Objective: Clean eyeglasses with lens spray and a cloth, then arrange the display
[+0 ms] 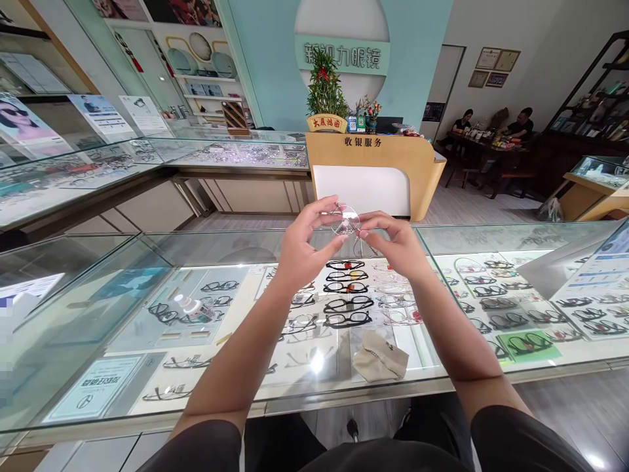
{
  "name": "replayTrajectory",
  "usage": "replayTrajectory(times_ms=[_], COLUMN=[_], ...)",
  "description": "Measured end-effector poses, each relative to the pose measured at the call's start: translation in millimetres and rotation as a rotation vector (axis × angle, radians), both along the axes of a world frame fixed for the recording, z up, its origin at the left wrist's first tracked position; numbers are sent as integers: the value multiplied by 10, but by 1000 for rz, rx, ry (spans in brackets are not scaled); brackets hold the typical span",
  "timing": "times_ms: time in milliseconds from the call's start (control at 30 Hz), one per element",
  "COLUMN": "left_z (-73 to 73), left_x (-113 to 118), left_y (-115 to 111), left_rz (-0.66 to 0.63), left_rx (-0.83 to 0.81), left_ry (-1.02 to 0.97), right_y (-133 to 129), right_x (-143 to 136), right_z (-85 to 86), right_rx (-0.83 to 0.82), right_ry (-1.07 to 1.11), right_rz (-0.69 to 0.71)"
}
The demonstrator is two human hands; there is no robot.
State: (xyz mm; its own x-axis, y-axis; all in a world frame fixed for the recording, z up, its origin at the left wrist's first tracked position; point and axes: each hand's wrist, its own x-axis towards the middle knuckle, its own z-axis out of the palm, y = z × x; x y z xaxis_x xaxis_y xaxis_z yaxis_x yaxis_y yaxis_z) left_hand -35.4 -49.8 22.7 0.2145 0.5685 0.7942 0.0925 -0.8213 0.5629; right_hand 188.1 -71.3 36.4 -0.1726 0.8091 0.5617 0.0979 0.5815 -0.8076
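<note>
A pair of thin-rimmed glasses (346, 221) is held up above the glass display counter, between both hands. My left hand (310, 239) grips one side, its thumb below and its fingers above the lens. My right hand (392, 239) pinches the other side between thumb and fingers. Below them, rows of black-framed glasses (348, 303) lie inside the counter. A beige cloth pouch (380, 357) rests on the counter's glass top near the front edge. Left of my forearms stands a small white bottle (193, 307).
The glass counter (314, 390) spans the front. Beyond it are a wooden cashier desk (422, 172) with a plant (325, 88), more display cases at left, and two people seated at a table at the back right.
</note>
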Motion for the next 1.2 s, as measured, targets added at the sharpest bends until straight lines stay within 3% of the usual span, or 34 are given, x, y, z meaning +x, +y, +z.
replayTrajectory(times_ms=[133,267,400,467,600,867,1067,1200], left_z=[-19,-37,-53,-56,-66,-75,-84,4], left_x=[-7,29,128,192,320,377,370,139], left_y=[25,43,-35,-122,-257,-203,-154,-141], left_rz=[-118,-131,275,369,211,2,25,114], left_rx=[-94,-75,112,76,-272,-671,-703,-620], left_ry=[-18,-14,-246,-233,-91,-297,-352,-143], right_y=[33,69,90,70,-19,-69,-119,-229], right_x=[2,-27,-58,-75,-141,-288,-347,-259], right_z=[-10,-44,-79,-84,-96,-238,-243,-97], right_rx=[-190,-231,-170,-105,83,435,333,234], right_ry=[63,116,174,141,30,-261,-411,-431], right_rz=[119,89,-61,-160,-318,-523,-474,-320])
